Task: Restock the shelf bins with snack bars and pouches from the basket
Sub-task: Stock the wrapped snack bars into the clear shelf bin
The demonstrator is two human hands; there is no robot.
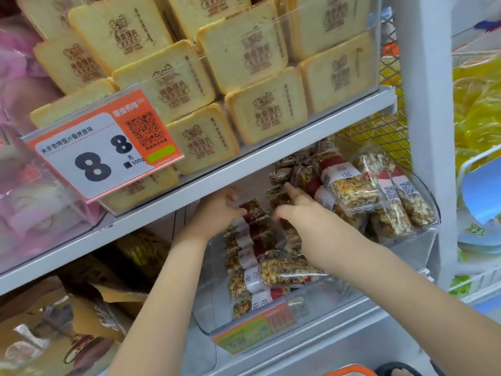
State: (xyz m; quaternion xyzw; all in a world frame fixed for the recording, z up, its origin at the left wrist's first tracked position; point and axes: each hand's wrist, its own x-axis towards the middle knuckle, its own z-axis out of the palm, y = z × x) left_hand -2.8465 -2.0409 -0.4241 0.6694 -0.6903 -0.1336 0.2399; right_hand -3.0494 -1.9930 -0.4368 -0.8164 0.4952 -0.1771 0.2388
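A clear plastic shelf bin [320, 302] on the lower shelf holds several wrapped nut-and-seed snack bars [287, 272] with white and red labels, stacked in rows. Both my hands reach into it. My left hand [217, 208] rests on the top of the left stack, fingers extended over a bar. My right hand [295, 207] lies over the middle bars with its index finger straight and pointing to the back of the bin. More bars [349, 185] pile up at the right side. I cannot see a bar gripped in either hand.
The white shelf [244, 161] above carries a clear bin of toast-slice packs [260, 115] and an orange price tag [105, 153] reading 88. A white upright post [431, 131] stands to the right. An orange basket rim [349, 372] shows at the bottom edge.
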